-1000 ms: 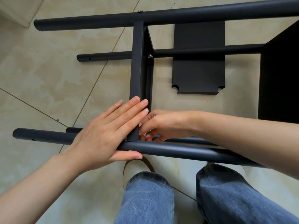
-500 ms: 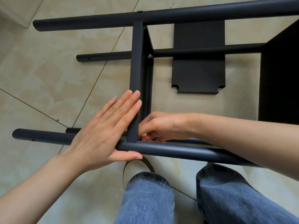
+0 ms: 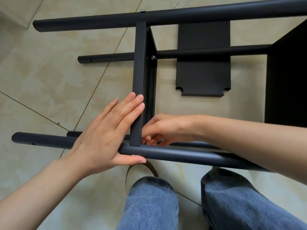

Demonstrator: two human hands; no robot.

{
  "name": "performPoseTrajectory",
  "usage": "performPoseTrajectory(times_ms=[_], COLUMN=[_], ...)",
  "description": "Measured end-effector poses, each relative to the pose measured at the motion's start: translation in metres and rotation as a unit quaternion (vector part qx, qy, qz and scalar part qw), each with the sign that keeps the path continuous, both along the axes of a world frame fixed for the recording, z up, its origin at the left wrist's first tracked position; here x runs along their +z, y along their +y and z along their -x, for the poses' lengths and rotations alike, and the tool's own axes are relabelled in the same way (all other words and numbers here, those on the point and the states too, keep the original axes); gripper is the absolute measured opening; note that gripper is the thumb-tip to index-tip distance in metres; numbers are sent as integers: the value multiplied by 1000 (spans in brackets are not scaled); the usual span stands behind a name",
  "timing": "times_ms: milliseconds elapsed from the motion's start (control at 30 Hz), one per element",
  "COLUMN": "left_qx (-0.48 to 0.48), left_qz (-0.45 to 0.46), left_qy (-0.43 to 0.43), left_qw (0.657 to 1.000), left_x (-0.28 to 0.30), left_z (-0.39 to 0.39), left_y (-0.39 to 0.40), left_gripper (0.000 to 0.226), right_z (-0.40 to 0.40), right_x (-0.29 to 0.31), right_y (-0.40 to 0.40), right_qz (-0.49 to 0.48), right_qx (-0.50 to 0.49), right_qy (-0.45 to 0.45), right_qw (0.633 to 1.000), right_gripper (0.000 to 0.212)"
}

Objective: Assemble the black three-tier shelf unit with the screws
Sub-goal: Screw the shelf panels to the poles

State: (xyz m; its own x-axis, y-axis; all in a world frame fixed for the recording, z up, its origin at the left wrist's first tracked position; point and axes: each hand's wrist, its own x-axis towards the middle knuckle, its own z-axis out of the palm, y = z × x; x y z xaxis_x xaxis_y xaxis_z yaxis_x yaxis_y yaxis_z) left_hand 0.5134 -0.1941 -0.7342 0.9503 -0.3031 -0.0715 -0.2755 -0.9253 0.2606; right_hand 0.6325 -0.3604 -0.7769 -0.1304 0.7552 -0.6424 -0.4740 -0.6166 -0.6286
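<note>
Black shelf frame (image 3: pixel 139 83) lying on its side across a pale tiled floor (image 3: pixel 49 72). Four round matte tubes running left to right: far tube (image 3: pixel 166 15) at the top, lower far tube (image 3: pixel 106 58) below it with a small hole near its left end, near tube (image 3: pixel 166 153) just beyond the knees, fourth tube (image 3: pixel 73 133) mostly hidden behind the hands. Upright shelf panel spanning far tube to near tube, seen edge-on, with a silver screw (image 3: pixel 153 57) where it meets the lower far tube and another screw head (image 3: pixel 142 10) atop the far tube. Left hand (image 3: pixel 106 138) spread flat, fingers straight and together, pressed against the panel's left face, thumb tucked under the near tube. Right hand (image 3: pixel 164 128) reaching in from the right, fingers curled, tips bunched in the corner where panel meets near tube; cannot tell what, if anything, is pinched there. Loose flat shelf plate (image 3: pixel 203 72) with notched corners lying on the floor farther right. Large dark panel (image 3: pixel 289 80) at the right edge. Blue jeans (image 3: pixel 149 205) at the near bottom.
</note>
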Motion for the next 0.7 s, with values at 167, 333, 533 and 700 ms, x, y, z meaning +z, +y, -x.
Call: performPoseTrajectory(times_ms=[167, 333, 533, 700], left_qx=[1, -1, 0, 2], left_qz=[-2, -3, -1, 1], left_qy=[-1, 2, -3, 1], left_qw=[1000, 1000, 1000, 1000], left_x=[1, 1, 1, 2], left_z=[0, 0, 0, 1], left_y=[0, -1, -1, -1], left_gripper=[108, 108, 108, 108], right_z=[-1, -2, 0, -5], right_x=[1, 1, 1, 4], right_y=[0, 2, 2, 0], right_qz=[-5, 5, -8, -5], right_qx=[-8, 3, -2, -1], right_qy=[16, -9, -2, -2], right_qw=[1000, 1000, 1000, 1000], right_gripper=[15, 19, 27, 17])
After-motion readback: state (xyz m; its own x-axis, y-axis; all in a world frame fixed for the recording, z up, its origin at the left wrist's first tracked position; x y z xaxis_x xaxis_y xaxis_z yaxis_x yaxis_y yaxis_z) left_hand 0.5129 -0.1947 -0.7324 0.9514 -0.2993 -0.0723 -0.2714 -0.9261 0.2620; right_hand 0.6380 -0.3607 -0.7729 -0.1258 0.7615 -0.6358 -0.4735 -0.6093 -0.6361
